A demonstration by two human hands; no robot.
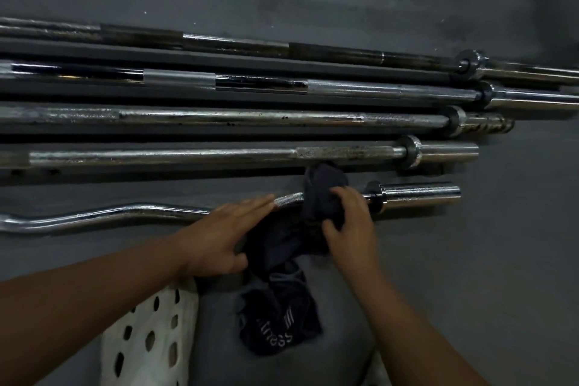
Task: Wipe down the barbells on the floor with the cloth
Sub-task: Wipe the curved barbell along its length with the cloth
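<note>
Dark cloth (pixel 322 194) drapes over the nearest, curved chrome barbell (pixel 125 213); four straight barbells (pixel 219 117) lie parallel beyond.

We see both bare forearms reaching forward. Left grip (pixel 225 238) lies flat, palm down, fingers straight. Right grip (pixel 349 222) is curled, fingers and thumb clutching dark navy cloth (pixel 322 194).
</note>
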